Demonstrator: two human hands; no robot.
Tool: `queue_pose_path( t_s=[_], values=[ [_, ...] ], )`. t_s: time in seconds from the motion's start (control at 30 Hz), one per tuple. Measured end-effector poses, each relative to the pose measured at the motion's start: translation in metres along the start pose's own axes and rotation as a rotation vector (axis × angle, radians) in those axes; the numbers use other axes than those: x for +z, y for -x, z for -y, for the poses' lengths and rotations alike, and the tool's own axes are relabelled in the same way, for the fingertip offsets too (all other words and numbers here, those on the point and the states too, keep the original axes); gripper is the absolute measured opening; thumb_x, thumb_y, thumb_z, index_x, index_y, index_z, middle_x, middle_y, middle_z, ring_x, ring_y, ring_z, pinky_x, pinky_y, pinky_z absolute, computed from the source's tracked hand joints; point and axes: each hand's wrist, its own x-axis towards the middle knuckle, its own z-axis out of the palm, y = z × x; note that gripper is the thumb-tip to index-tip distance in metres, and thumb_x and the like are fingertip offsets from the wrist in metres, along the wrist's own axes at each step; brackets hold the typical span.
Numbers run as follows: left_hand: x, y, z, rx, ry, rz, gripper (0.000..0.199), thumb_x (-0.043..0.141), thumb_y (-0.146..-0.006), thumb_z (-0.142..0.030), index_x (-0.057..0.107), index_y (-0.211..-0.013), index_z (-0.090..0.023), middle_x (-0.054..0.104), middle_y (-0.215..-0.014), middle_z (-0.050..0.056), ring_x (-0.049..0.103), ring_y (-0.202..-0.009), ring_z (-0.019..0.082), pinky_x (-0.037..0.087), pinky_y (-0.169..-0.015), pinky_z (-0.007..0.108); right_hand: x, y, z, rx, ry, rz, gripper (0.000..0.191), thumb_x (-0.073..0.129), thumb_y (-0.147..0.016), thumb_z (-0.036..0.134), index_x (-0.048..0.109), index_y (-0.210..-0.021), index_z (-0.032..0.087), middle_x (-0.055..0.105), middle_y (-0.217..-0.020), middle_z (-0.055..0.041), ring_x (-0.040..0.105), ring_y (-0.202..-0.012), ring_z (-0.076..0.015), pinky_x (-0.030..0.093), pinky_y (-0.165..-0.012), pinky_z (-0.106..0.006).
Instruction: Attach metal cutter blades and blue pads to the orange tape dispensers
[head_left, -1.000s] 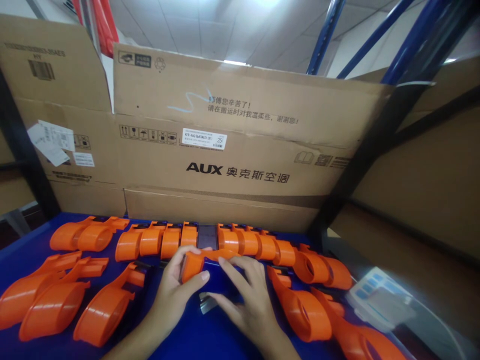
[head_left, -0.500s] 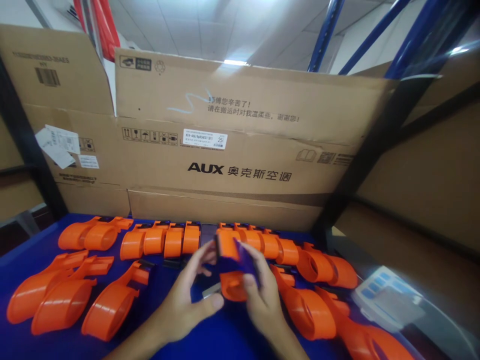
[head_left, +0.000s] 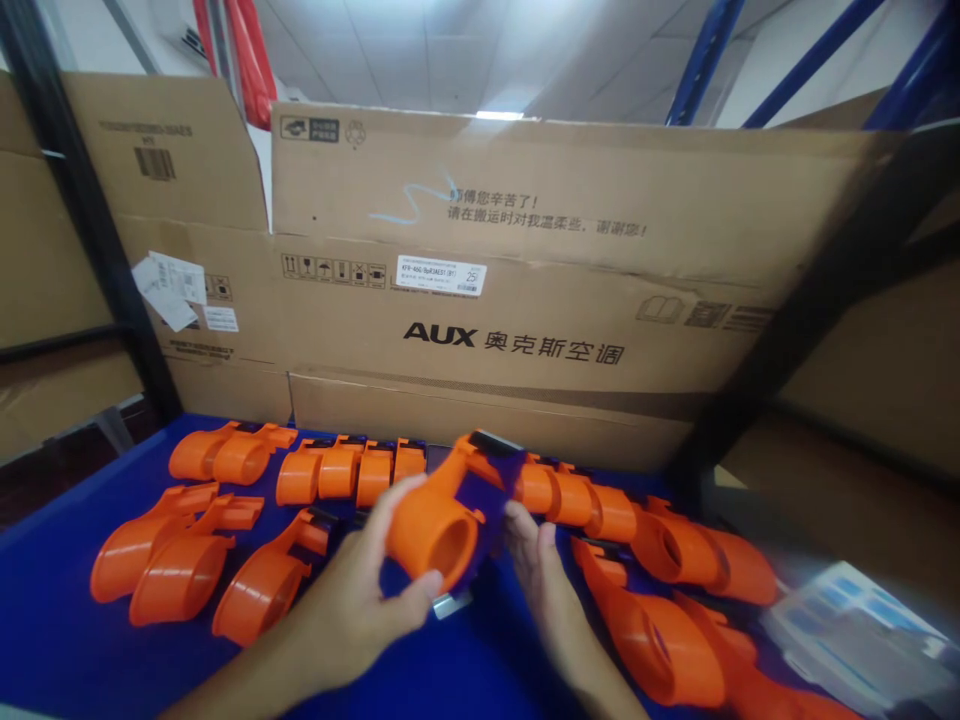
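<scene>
An orange ring-shaped part (head_left: 431, 525) with a black-tipped arm is raised over the middle of the blue surface. My left hand (head_left: 371, 580) grips its ring from the left, thumb at the lower edge and fingers behind. Dark purple-blue material hangs along the part's right side. Just right of that stands my right hand (head_left: 544, 570), its fingers apart and holding nothing that I can see. A small metallic piece (head_left: 452, 606) shows below the ring, partly hidden.
Several similar orange parts (head_left: 259, 590) lie on the blue surface (head_left: 45, 580) at left, along the back and at right. A clear plastic box (head_left: 855, 635) sits far right. Behind stands a cardboard panel (head_left: 337, 330) between dark posts.
The orange part has turned so its ring faces forward, and it now rests in my left hand. My right hand has let go and moved off to the right. The view has shifted slightly.
</scene>
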Motion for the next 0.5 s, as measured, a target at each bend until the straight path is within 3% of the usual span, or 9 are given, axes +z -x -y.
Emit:
queue_pose_path(
  t_s=[0.07, 0.17, 0.23, 0.3, 0.37, 0.5],
  values=[
    [-0.034, -0.007, -0.01, 0.022, -0.173, -0.147, 0.074, 0.077, -0.076, -0.037, 0.054, -0.145, -0.025, 0.071, -0.127, 0.013, 0.066, -0.115, 0.037, 0.05, -0.102, 0.045, 0.0, -0.002, 0.003, 0.011, -0.006, 0.008, 0.073, 0.012, -0.101, 0.068, 0.067, -0.125, 0.028, 0.074, -0.108, -0.0088, 0.068, -0.102, -0.0272, 0.054, -0.088, -0.042],
    [-0.101, -0.024, -0.026, -0.028, -0.59, -0.392, 0.078, 0.066, -0.083, -0.052, 0.042, -0.152, -0.025, 0.071, -0.121, 0.011, 0.071, -0.097, 0.034, 0.052, -0.09, 0.043, -0.001, -0.004, 0.004, -0.007, 0.015, 0.013, 0.074, 0.009, -0.101, 0.066, 0.07, -0.116, 0.028, 0.073, -0.101, -0.0076, 0.065, -0.095, -0.0265, 0.052, -0.081, -0.039],
    [-0.144, -0.034, -0.032, -0.156, -0.901, -0.456, 0.08, 0.058, -0.087, -0.06, 0.036, -0.155, -0.024, 0.074, -0.106, 0.009, 0.071, -0.084, 0.033, 0.052, -0.082, 0.042, -0.001, -0.004, 0.003, -0.007, 0.046, 0.028, 0.074, 0.007, -0.102, 0.065, 0.071, -0.113, 0.028, 0.072, -0.099, -0.0072, 0.063, -0.092, -0.0264, 0.05, -0.08, -0.039],
    [-0.178, -0.039, -0.03, -0.271, -1.095, -0.444, 0.08, 0.048, -0.09, -0.066, 0.035, -0.154, -0.02, 0.071, -0.086, 0.003, 0.071, -0.082, 0.033, 0.049, -0.08, 0.041, 0.0, -0.003, 0.003, 0.001, 0.077, 0.044, 0.076, 0.006, -0.102, 0.065, 0.071, -0.112, 0.027, 0.071, -0.097, -0.007, 0.062, -0.091, -0.0265, 0.049, -0.081, -0.04],
    [-0.197, -0.04, -0.021, -0.318, -1.179, -0.414, 0.074, 0.038, -0.095, -0.064, 0.034, -0.153, -0.018, 0.069, -0.084, 0.001, 0.071, -0.089, 0.034, 0.048, -0.082, 0.039, 0.0, -0.002, 0.004, 0.003, 0.1, 0.05, 0.076, 0.007, -0.102, 0.065, 0.072, -0.111, 0.027, 0.071, -0.096, -0.007, 0.061, -0.091, -0.0266, 0.048, -0.082, -0.04],
    [-0.204, -0.041, 0.005, -0.351, -1.27, -0.275, 0.079, 0.048, -0.09, -0.062, 0.036, -0.152, -0.014, 0.074, -0.111, 0.018, 0.069, -0.104, 0.041, 0.049, -0.083, 0.04, 0.0, 0.0, 0.006, 0.004, 0.121, 0.045, 0.071, 0.014, -0.103, 0.063, 0.074, -0.108, 0.026, 0.072, -0.094, -0.007, 0.061, -0.091, -0.0268, 0.046, -0.083, -0.04]
  ],
)
